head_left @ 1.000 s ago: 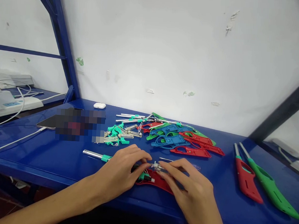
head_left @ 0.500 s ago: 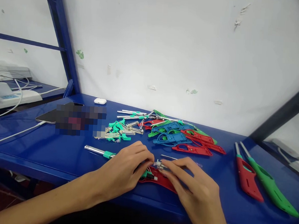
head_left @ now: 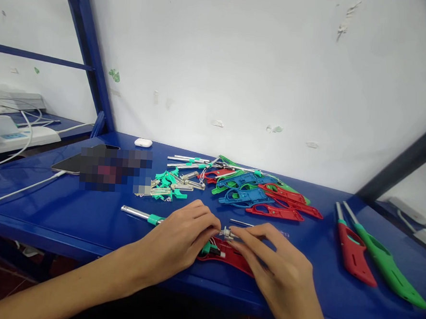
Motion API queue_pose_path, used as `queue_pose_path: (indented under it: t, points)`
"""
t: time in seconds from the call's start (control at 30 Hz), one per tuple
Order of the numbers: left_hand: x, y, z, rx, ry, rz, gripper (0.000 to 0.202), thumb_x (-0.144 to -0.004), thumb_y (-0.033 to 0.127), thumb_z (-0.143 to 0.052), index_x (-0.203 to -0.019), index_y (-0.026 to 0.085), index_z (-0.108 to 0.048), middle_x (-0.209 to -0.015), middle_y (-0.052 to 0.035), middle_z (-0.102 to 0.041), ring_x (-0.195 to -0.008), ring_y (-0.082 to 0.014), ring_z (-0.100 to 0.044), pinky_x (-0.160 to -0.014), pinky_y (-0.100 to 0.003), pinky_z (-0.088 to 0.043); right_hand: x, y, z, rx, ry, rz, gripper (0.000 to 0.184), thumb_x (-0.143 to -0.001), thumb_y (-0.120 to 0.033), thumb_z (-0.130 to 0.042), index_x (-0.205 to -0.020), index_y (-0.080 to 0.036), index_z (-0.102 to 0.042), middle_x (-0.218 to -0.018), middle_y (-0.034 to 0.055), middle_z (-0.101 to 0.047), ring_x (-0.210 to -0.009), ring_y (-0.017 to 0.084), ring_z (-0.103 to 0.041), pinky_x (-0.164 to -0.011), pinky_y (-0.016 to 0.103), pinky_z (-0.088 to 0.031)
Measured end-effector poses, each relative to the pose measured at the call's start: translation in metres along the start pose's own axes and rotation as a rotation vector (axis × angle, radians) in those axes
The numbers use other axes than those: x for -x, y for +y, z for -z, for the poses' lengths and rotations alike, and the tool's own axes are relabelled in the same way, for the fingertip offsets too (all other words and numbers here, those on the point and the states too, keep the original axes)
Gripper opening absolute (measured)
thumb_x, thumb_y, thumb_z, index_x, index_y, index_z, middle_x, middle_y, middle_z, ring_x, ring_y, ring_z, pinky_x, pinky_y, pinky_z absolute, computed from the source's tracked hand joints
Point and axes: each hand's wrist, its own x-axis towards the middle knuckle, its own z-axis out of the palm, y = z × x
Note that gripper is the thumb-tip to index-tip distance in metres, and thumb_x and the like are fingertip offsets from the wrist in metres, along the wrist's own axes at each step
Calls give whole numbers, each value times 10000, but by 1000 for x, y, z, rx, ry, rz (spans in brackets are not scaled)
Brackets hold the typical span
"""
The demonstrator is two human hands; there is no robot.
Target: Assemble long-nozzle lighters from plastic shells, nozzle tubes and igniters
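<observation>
A red lighter shell half (head_left: pixel 230 259) lies on the blue table (head_left: pixel 86 219) near its front edge, with a metal tube and teal collar (head_left: pixel 140 215) sticking out to the left. My left hand (head_left: pixel 179 241) rests on it, fingers curled and pinched at a small clear-and-metal part (head_left: pixel 227 234). My right hand (head_left: pixel 276 271) meets it from the right, fingertips pinched on the same small part above the red shell.
Behind the hands lie a pile of red, blue and green shell halves (head_left: pixel 264 196), several teal triggers and metal parts (head_left: pixel 170 183) and tubes. Two finished lighters, red (head_left: pixel 353 250) and green (head_left: pixel 385 264), lie right. A phone (head_left: pixel 68 165), earbud case (head_left: pixel 143 142) and cables sit left.
The view has shifted slightly; both hands stay pinched on the small part over the red shell, with only small finger movement.
</observation>
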Motion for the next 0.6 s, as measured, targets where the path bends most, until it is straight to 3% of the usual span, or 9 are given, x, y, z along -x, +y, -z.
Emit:
queue_pose_path:
  t: [0.2, 0.6]
  points:
    - [1, 0, 2, 32, 40, 81, 110, -1042, 129, -572, -1025, 188, -663, -957, -15, -679, -892, -169, -586, -783, -271, -460, 0, 2, 0, 8, 18, -31, 191, -1053, -215, -585, -1148, -217, -751, -950, 46, -725, -813, 150, -758, -735, 224, -619]
    - [0, 1, 1, -48, -43, 75, 135, -1066, 123, -500, -1003, 191, -598, -943, -6, -644, -844, -178, -555, -786, -311, -412, 5, 5, 1, -20, -30, -5, 255, -1003, -126, -649, -1219, -227, -741, -991, 39, -723, -835, 140, -753, -755, 205, -601]
